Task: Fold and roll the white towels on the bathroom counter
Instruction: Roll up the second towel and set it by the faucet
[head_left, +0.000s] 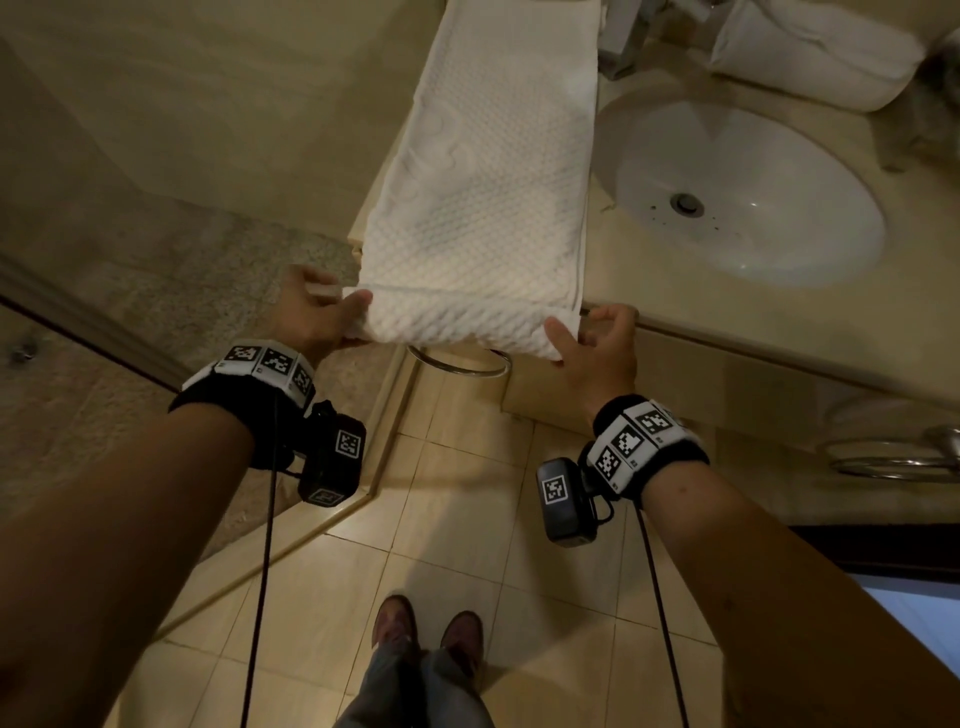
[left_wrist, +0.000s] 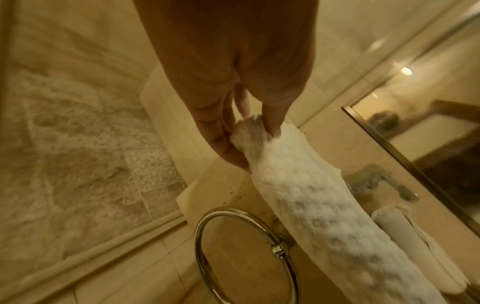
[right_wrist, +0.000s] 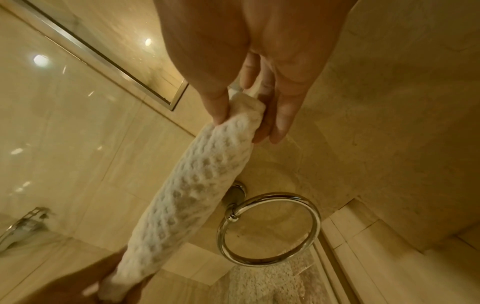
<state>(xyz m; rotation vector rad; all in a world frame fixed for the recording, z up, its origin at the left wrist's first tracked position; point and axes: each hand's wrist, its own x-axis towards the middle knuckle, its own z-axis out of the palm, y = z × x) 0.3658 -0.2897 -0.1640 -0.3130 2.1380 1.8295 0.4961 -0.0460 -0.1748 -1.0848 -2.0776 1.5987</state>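
A long white waffle-textured towel (head_left: 488, 171) lies folded lengthwise on the beige counter (head_left: 675, 296), left of the sink. Its near end is curled into a small roll (head_left: 457, 322) that hangs just past the counter's front edge. My left hand (head_left: 332, 312) pinches the roll's left end (left_wrist: 249, 137) between thumb and fingers. My right hand (head_left: 587, 338) pinches the right end (right_wrist: 244, 115) the same way. A second rolled white towel (head_left: 810, 52) rests at the back right of the counter.
The white oval sink (head_left: 737, 192) sits right of the towel, with a chrome tap (head_left: 623, 36) behind it. A chrome towel ring (head_left: 462, 364) hangs under the counter edge below the roll. A glass shower wall (head_left: 156, 182) stands to the left; tiled floor lies below.
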